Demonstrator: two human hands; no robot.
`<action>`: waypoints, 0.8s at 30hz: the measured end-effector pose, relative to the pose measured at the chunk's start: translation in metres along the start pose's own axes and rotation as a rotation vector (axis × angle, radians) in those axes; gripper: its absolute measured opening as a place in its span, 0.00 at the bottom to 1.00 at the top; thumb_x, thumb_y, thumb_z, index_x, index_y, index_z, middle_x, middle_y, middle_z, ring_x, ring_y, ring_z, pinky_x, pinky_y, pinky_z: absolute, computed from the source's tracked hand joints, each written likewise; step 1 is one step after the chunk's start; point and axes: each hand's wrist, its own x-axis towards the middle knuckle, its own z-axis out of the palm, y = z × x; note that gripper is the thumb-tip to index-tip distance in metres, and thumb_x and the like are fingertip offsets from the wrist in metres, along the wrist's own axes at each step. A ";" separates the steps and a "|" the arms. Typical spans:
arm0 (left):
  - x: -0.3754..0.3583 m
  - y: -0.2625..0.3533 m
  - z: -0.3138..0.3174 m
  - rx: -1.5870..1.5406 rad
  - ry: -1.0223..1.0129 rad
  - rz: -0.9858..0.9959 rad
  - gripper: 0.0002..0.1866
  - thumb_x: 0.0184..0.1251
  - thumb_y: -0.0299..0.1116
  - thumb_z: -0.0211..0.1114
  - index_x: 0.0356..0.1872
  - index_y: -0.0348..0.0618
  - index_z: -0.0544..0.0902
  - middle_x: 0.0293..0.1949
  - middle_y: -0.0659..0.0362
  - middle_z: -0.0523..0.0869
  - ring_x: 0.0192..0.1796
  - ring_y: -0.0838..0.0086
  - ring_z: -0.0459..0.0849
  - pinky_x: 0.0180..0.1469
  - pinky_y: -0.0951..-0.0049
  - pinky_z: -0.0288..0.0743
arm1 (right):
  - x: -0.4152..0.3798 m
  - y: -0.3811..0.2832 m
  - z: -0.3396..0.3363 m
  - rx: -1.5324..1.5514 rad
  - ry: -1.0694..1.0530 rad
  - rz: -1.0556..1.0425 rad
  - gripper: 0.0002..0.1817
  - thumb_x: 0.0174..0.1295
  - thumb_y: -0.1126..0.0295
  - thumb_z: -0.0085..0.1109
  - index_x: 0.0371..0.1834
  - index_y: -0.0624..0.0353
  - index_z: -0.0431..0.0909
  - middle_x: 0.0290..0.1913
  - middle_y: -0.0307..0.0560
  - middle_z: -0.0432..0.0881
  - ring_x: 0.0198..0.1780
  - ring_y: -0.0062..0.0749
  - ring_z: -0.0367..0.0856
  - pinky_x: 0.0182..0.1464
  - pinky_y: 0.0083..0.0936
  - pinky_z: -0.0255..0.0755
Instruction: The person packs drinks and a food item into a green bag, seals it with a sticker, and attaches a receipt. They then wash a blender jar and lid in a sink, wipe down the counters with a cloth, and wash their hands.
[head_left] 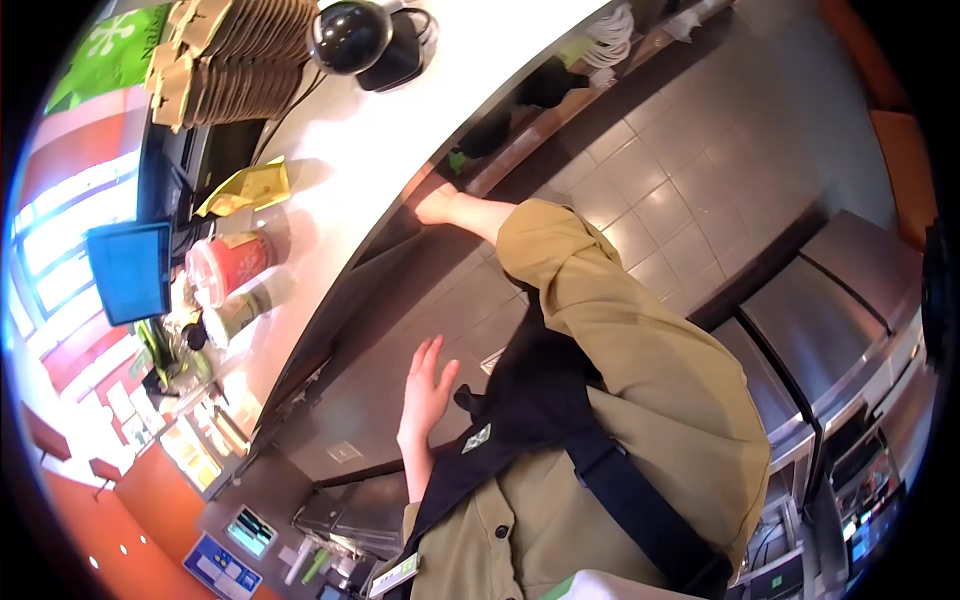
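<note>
My right hand (434,198) reaches to the open shelf space below the white counter's (345,180) edge; its fingers are hidden in shadow, so what it holds cannot be seen. An olive sleeve covers most of that arm. Lower down, my left hand (428,392) is raised in front of the black apron (535,365), fingers apart and empty. On the counter, nearest the right hand, stand a yellow packet (248,189), a red-and-white cup (230,268) and a pale cup (232,318).
Stacked brown cardboard trays (235,75) and a black rounded device (352,40) occupy the counter's far part. A blue-lit screen (131,272) stands beyond the cups. Shelves with white items (607,40) run under the counter. Steel units (815,310) are at the right, beside the tiled floor (650,190).
</note>
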 end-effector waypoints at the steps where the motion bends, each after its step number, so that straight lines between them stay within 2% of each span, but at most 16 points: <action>1: -0.012 0.002 -0.003 -0.013 0.020 -0.035 0.25 0.62 0.42 0.55 0.58 0.42 0.67 0.59 0.42 0.65 0.60 0.50 0.65 0.59 0.62 0.62 | 0.008 -0.019 -0.021 -0.124 0.008 0.070 0.35 0.45 0.56 0.63 0.57 0.62 0.67 0.63 0.53 0.61 0.68 0.45 0.50 0.68 0.36 0.43; 2: -0.023 0.005 -0.006 0.000 0.056 -0.071 0.25 0.62 0.42 0.55 0.58 0.42 0.67 0.59 0.42 0.65 0.60 0.50 0.66 0.58 0.62 0.63 | 0.008 -0.023 -0.047 0.173 -0.063 0.035 0.31 0.50 0.62 0.59 0.57 0.65 0.66 0.63 0.52 0.62 0.67 0.46 0.53 0.67 0.35 0.46; 3: 0.008 0.000 0.025 -0.023 0.097 -0.011 0.24 0.62 0.42 0.56 0.57 0.42 0.67 0.59 0.42 0.65 0.60 0.50 0.66 0.58 0.62 0.63 | 0.015 0.014 -0.040 0.115 0.127 0.098 0.27 0.54 0.62 0.52 0.57 0.62 0.66 0.62 0.51 0.64 0.65 0.44 0.56 0.66 0.35 0.49; 5: -0.003 -0.009 0.033 0.027 0.107 -0.021 0.24 0.61 0.41 0.56 0.57 0.42 0.68 0.58 0.42 0.65 0.59 0.50 0.66 0.57 0.61 0.64 | 0.023 0.013 -0.036 0.410 0.334 0.094 0.25 0.57 0.58 0.47 0.57 0.57 0.66 0.60 0.49 0.66 0.62 0.42 0.61 0.63 0.35 0.53; 7: -0.005 0.000 0.036 -0.016 0.133 -0.037 0.23 0.60 0.39 0.57 0.55 0.41 0.69 0.57 0.44 0.67 0.57 0.51 0.69 0.56 0.62 0.66 | 0.033 0.015 -0.028 0.305 0.423 0.011 0.24 0.58 0.54 0.42 0.55 0.53 0.68 0.57 0.47 0.69 0.58 0.42 0.65 0.59 0.36 0.58; 9: -0.009 0.005 0.042 -0.187 0.140 -0.032 0.22 0.60 0.36 0.57 0.54 0.38 0.69 0.55 0.44 0.70 0.58 0.52 0.68 0.58 0.64 0.64 | 0.028 0.008 -0.045 0.191 0.281 -0.015 0.22 0.58 0.56 0.42 0.52 0.55 0.70 0.54 0.47 0.72 0.54 0.43 0.68 0.55 0.37 0.61; 12: -0.020 -0.002 0.058 -0.247 0.125 -0.031 0.22 0.60 0.37 0.57 0.54 0.39 0.69 0.54 0.45 0.71 0.55 0.51 0.71 0.55 0.62 0.67 | 0.020 0.005 -0.052 0.185 0.108 0.085 0.20 0.58 0.62 0.43 0.51 0.58 0.70 0.52 0.52 0.72 0.53 0.47 0.70 0.54 0.39 0.63; 14: -0.026 -0.012 0.066 -0.260 0.117 -0.062 0.22 0.60 0.37 0.57 0.54 0.38 0.70 0.53 0.44 0.72 0.55 0.51 0.71 0.54 0.62 0.67 | 0.015 0.012 -0.018 -0.059 -0.046 0.035 0.16 0.56 0.64 0.45 0.46 0.57 0.73 0.47 0.53 0.75 0.49 0.48 0.72 0.51 0.41 0.64; 15: -0.026 -0.018 0.070 -0.268 0.114 -0.070 0.22 0.60 0.37 0.57 0.53 0.38 0.70 0.52 0.44 0.73 0.54 0.51 0.71 0.54 0.62 0.67 | 0.010 0.012 -0.021 -0.187 -0.119 0.011 0.15 0.55 0.66 0.47 0.43 0.57 0.75 0.45 0.54 0.76 0.48 0.48 0.73 0.50 0.42 0.65; 16: -0.025 -0.026 0.073 -0.280 0.116 -0.056 0.22 0.60 0.37 0.57 0.53 0.37 0.70 0.51 0.44 0.73 0.54 0.51 0.72 0.54 0.62 0.67 | 0.000 0.015 -0.035 -0.170 -0.103 -0.079 0.10 0.52 0.69 0.49 0.33 0.60 0.78 0.38 0.56 0.78 0.42 0.49 0.75 0.44 0.43 0.67; 19: -0.012 -0.043 0.071 -0.313 0.101 -0.096 0.21 0.61 0.37 0.57 0.53 0.37 0.70 0.50 0.46 0.75 0.53 0.57 0.74 0.53 0.66 0.68 | -0.013 0.029 -0.051 -0.009 0.029 -0.221 0.10 0.51 0.69 0.49 0.25 0.64 0.77 0.33 0.57 0.78 0.38 0.50 0.76 0.41 0.42 0.68; 20: -0.006 -0.051 0.070 -0.353 0.123 -0.108 0.22 0.61 0.40 0.57 0.53 0.38 0.71 0.52 0.49 0.75 0.54 0.62 0.74 0.53 0.68 0.67 | -0.022 0.028 -0.059 0.186 -0.211 0.034 0.11 0.50 0.67 0.51 0.28 0.66 0.77 0.33 0.57 0.78 0.38 0.49 0.76 0.39 0.39 0.69; 23: 0.025 -0.055 0.058 -1.061 0.288 -0.237 0.23 0.62 0.42 0.57 0.55 0.41 0.69 0.53 0.53 0.75 0.55 0.65 0.72 0.55 0.67 0.65 | -0.061 0.005 -0.080 0.078 0.069 -0.286 0.14 0.52 0.65 0.52 0.36 0.64 0.76 0.37 0.55 0.78 0.42 0.46 0.77 0.41 0.36 0.71; 24: 0.043 -0.048 0.047 -1.316 0.371 -0.451 0.22 0.64 0.41 0.56 0.55 0.42 0.69 0.52 0.55 0.75 0.54 0.66 0.72 0.55 0.67 0.65 | -0.086 -0.016 -0.078 0.094 0.072 -0.297 0.16 0.53 0.63 0.52 0.39 0.64 0.75 0.39 0.55 0.78 0.44 0.46 0.77 0.43 0.36 0.71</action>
